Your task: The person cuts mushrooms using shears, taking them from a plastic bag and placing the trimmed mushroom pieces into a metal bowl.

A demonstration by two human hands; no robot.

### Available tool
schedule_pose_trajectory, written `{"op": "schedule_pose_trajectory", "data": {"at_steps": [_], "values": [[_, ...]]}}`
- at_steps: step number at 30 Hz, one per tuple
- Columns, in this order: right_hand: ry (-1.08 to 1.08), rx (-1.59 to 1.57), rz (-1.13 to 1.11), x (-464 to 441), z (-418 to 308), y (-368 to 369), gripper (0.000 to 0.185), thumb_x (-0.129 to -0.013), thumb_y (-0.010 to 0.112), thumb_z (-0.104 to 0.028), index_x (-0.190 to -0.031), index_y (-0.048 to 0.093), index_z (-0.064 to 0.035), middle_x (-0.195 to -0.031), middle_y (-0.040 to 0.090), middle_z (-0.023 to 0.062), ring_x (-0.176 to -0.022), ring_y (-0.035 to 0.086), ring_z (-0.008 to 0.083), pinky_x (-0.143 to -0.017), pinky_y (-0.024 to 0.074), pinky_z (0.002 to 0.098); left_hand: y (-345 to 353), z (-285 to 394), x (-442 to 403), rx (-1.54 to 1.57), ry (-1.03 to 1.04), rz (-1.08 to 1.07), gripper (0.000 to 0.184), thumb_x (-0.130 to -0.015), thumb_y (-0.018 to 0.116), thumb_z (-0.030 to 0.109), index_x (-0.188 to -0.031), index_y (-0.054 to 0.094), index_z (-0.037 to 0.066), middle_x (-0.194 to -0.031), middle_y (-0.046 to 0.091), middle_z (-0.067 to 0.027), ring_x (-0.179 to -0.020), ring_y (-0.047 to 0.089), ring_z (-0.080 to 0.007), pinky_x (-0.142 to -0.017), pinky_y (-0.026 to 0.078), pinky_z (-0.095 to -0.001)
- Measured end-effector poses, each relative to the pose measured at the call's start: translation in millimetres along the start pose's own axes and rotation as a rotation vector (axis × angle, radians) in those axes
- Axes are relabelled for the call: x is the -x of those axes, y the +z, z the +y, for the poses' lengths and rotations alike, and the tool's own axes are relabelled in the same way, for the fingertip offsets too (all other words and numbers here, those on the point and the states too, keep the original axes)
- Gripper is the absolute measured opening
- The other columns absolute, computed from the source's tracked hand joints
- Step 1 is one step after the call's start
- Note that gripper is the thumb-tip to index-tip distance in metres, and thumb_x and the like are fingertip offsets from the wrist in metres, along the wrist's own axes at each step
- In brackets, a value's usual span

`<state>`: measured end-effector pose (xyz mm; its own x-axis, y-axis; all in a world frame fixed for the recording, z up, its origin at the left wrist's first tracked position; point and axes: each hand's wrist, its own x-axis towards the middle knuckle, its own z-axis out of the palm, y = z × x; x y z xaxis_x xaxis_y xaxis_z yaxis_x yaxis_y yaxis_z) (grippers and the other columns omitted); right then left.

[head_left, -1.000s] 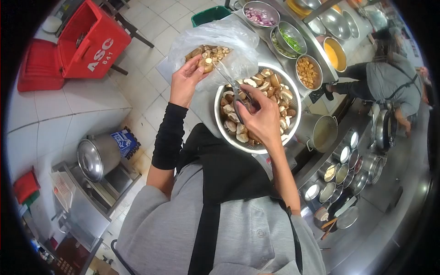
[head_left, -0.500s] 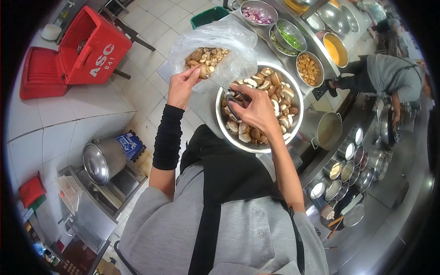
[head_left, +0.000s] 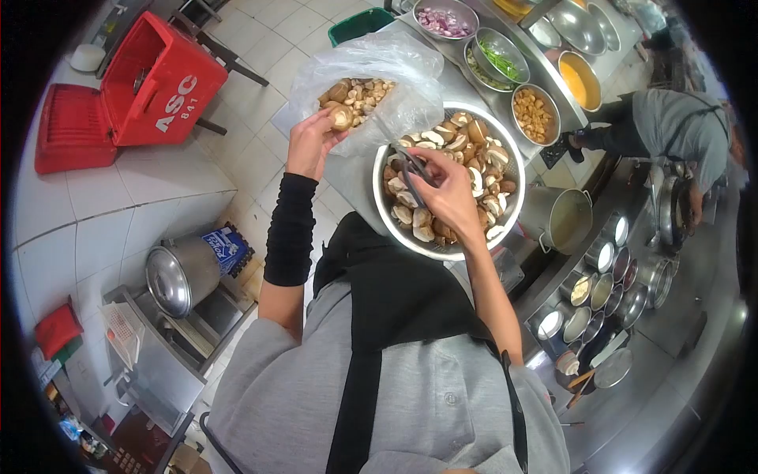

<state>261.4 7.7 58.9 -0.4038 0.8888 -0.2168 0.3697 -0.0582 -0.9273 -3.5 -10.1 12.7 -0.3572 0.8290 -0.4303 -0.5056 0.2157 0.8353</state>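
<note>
My left hand [head_left: 310, 146] pinches a brown mushroom [head_left: 341, 118] with its pale underside turned up. It is over the mouth of a clear plastic bag [head_left: 422, 67], where several small cut stems [head_left: 371, 96] lie with other mushrooms. In my right hand [head_left: 450, 189] is a pair of scissors [head_left: 412, 175] with dark handles, my fingers through the loops. The blades point up and left, apart from the mushroom. Below this hand stands a white-rimmed colander [head_left: 517, 197] of cut mushrooms [head_left: 422, 217], brown caps and white faces showing.
Metal bowls of chopped purple onion [head_left: 444, 24], green slices [head_left: 500, 62] and browned cubes [head_left: 533, 116] line the table's far right. A big pot [head_left: 568, 221] stands right of the colander. Another person [head_left: 683, 126] works at the right. A red cooler [head_left: 162, 87] sits open at left.
The scissors have drawn back from the mushroom toward the colander, their blades now pointing more upward. My left hand has shifted slightly and turned the mushroom's pale side up.
</note>
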Motion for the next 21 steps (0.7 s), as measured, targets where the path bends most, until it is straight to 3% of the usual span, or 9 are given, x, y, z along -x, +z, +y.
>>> {"op": "schedule_pose_trajectory", "data": {"at_steps": [2,7,11,14,16,19,21], "values": [[0.033,-0.059,0.012,13.7,10.6,-6.8,0.041,-0.085,0.077,-0.020,-0.122,0.071,-0.0030,-0.066,0.049,-0.0032,-0.063,0.044,0.0084,-0.059,0.0369,0.0264,7.1,-7.3,2.5,-0.054,0.097,-0.052,0.038,-0.103,0.061,0.009,-0.134,0.058,-0.014,-0.121,0.069,-0.0146,-0.108,0.068,-0.0197,-0.096,0.057,-0.0344],[0.010,-0.120,-0.004,52.4,39.8,-28.1,0.044,-0.085,0.077,-0.018,-0.126,0.069,-0.0064,-0.071,0.049,-0.0036,-0.066,0.044,0.0078,-0.061,0.0359,0.0261,54.2,-17.9,35.1,-0.230,0.090,-0.281,0.038,-0.100,0.064,0.005,-0.135,0.063,-0.009,-0.121,0.072,-0.0137,-0.105,0.071,-0.0173,-0.094,0.058,-0.0304],[0.101,-0.116,0.066,79.1,45.3,-41.4,0.043,-0.086,0.077,-0.019,-0.126,0.070,-0.0071,-0.068,0.046,-0.0047,-0.065,0.043,0.0081,-0.061,0.0357,0.0261,82.5,-40.1,50.8,-0.344,-0.015,-0.512,0.029,-0.101,0.063,0.007,-0.124,0.068,-0.010,-0.111,0.074,-0.0105,-0.100,0.070,-0.0155,-0.091,0.058,-0.0286],[0.123,-0.272,0.123,97.6,66.9,-41.0,0.039,-0.088,0.076,-0.013,-0.126,0.069,-0.0043,-0.073,0.055,-0.0041,-0.068,0.047,0.0059,-0.063,0.0392,0.0255,94.3,-42.3,52.2,-0.466,-0.118,-0.617,0.028,-0.102,0.061,0.008,-0.121,0.069,-0.011,-0.112,0.073,-0.0101,-0.102,0.070,-0.0163,-0.094,0.056,-0.0300],[0.145,-0.318,0.144,109.1,74.2,-40.9,0.037,-0.091,0.073,-0.006,-0.127,0.069,-0.0001,-0.077,0.062,-0.0040,-0.071,0.052,0.0038,-0.064,0.0411,0.0226,96.3,-49.6,47.0,-0.469,-0.188,-0.659,0.029,-0.103,0.060,0.009,-0.124,0.067,-0.011,-0.113,0.072,-0.0095,-0.102,0.068,-0.0141,-0.094,0.055,-0.0289],[0.232,-0.321,0.170,118.6,71.3,-43.9,0.036,-0.093,0.072,-0.003,-0.129,0.068,0.0019,-0.075,0.061,-0.0057,-0.068,0.051,0.0028,-0.063,0.0394,0.0198,97.4,-62.7,47.0,-0.402,-0.210,-0.657,0.030,-0.104,0.059,0.010,-0.126,0.067,-0.010,-0.115,0.071,-0.0092,-0.099,0.067,-0.0109,-0.090,0.055,-0.0258],[0.262,-0.310,0.195,122.5,68.5,-43.6,0.036,-0.095,0.070,0.000,-0.130,0.068,0.0028,-0.076,0.063,-0.0054,-0.068,0.053,0.0015,-0.061,0.0396,0.0185,100.0,-67.4,49.8,-0.631,-0.037,-0.595,0.034,-0.101,0.061,0.008,-0.132,0.065,-0.005,-0.113,0.069,-0.0084,-0.095,0.067,-0.0130,-0.086,0.055,-0.0276]]}}
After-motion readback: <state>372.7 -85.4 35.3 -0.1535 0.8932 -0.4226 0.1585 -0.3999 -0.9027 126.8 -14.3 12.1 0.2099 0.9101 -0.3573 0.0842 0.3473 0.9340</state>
